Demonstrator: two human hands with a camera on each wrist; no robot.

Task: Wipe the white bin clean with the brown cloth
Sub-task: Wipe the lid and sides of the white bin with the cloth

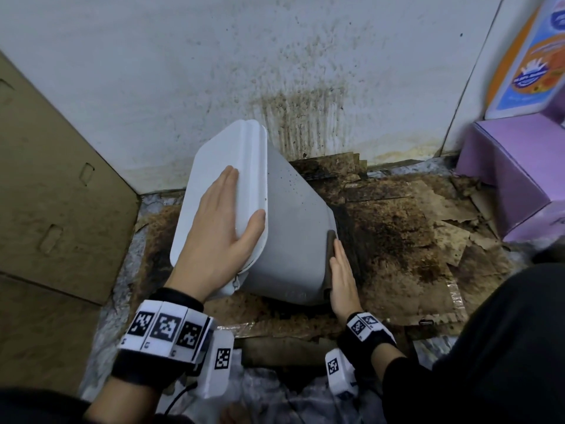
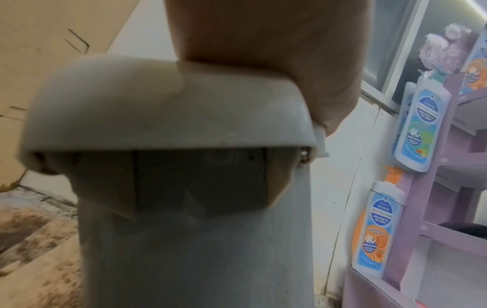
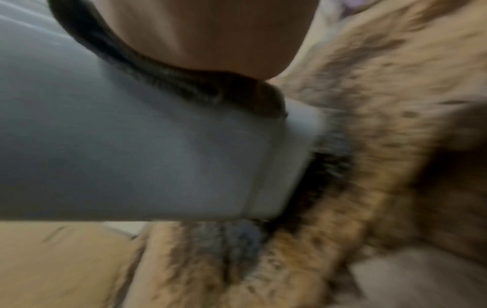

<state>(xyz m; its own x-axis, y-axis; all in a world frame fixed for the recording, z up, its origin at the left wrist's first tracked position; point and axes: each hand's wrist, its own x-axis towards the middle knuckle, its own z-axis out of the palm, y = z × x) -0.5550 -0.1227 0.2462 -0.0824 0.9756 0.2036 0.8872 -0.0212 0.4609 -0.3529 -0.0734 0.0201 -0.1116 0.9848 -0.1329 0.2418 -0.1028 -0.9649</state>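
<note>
The white bin [image 1: 293, 224] is tipped over to the left on the floor, its lid [image 1: 214, 166] shut and facing up-left. My left hand [image 1: 224, 218] lies flat on the lid with straight fingers, the thumb at the lid's right edge. The left wrist view shows the bin [image 2: 197, 250] from below the lid rim, with my left hand [image 2: 263, 41] on top. My right hand [image 1: 342, 276] presses the brown cloth [image 1: 329, 255] flat against the bin's side near its base. The blurred right wrist view shows the cloth [image 3: 184, 87] between my right hand [image 3: 210, 31] and the bin [image 3: 131, 145].
Stained, torn cardboard [image 1: 412, 228] covers the floor under the bin. The white wall [image 1: 214, 71] behind is spattered brown. A cardboard box [image 1: 55, 179] stands at the left. A purple display stand [image 1: 504, 166] with soap bottles [image 2: 419, 125] stands at the right.
</note>
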